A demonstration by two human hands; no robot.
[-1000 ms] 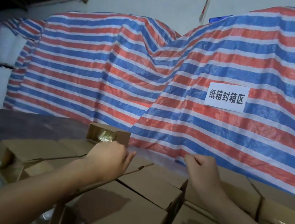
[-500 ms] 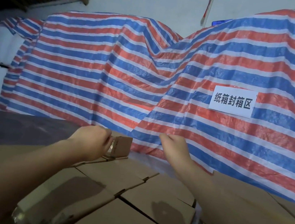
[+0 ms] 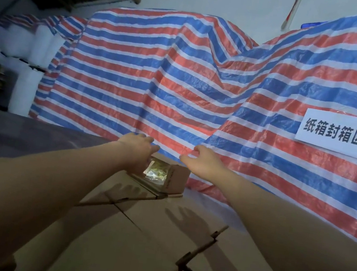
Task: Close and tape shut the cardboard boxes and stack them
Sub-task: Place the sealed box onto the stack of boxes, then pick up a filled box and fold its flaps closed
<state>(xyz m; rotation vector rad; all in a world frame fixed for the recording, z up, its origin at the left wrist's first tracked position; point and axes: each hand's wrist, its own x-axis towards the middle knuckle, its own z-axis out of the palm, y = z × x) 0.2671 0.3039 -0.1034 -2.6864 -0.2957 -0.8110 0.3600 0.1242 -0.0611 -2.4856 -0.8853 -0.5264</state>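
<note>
Cardboard box (image 3: pixel 175 181) open between both reaching hands.

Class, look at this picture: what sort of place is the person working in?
Probably a warehouse packing area: rows of cardboard boxes, goods heaped under striped tarpaulin, and a paper sign marking a carton-sealing zone.

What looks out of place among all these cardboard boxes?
One small open box at the far edge, lying on the closed boxes, stands out: it is unsealed and something shiny shows inside, while the boxes under it lie shut. The left hand and right hand reach toward it, fingers spread, gripping nothing.
</note>
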